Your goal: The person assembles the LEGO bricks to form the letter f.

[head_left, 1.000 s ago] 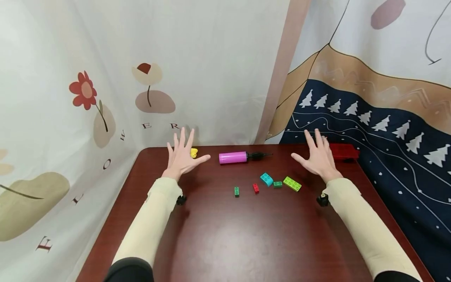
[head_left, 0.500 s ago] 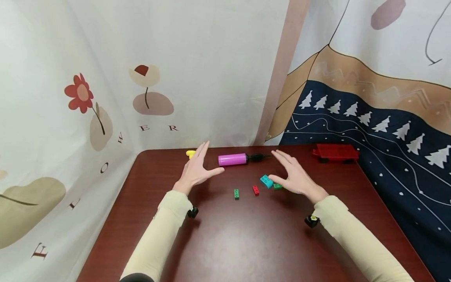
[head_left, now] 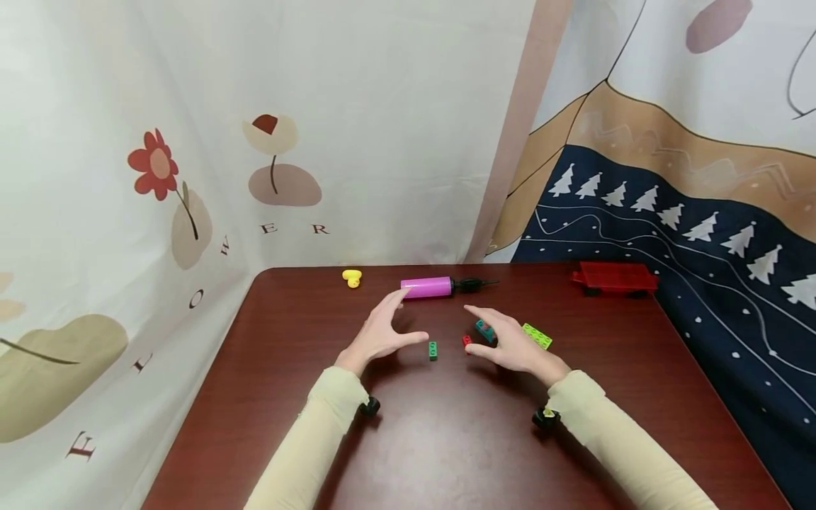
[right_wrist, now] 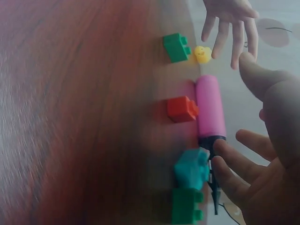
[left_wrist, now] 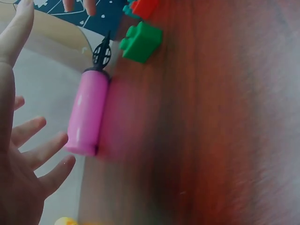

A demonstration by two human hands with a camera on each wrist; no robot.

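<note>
Both hands hover over the brown table, fingers spread and holding nothing. My left hand (head_left: 382,333) is left of a small green brick (head_left: 433,350), its fingertips just in front of the pink pump (head_left: 427,287). My right hand (head_left: 510,343) hangs above the red brick (head_left: 467,344) and the teal brick (head_left: 486,331), partly covering them. A lime brick (head_left: 537,336) shows behind it. In the right wrist view a second green brick (right_wrist: 185,206) stands beside the teal brick (right_wrist: 191,168); in the head view the right hand hides it.
A yellow duck (head_left: 352,278) sits near the table's back edge, left of the pump. At the back right corner stands a red toy cart (head_left: 615,278) on dark wheels. Printed curtains (head_left: 382,127) hang behind the table and along its sides.
Both hands have moved inward and nearer the table's front, coming closer together. The duck and the red cart are now uncovered, while the right hand has come over the bricks.
</note>
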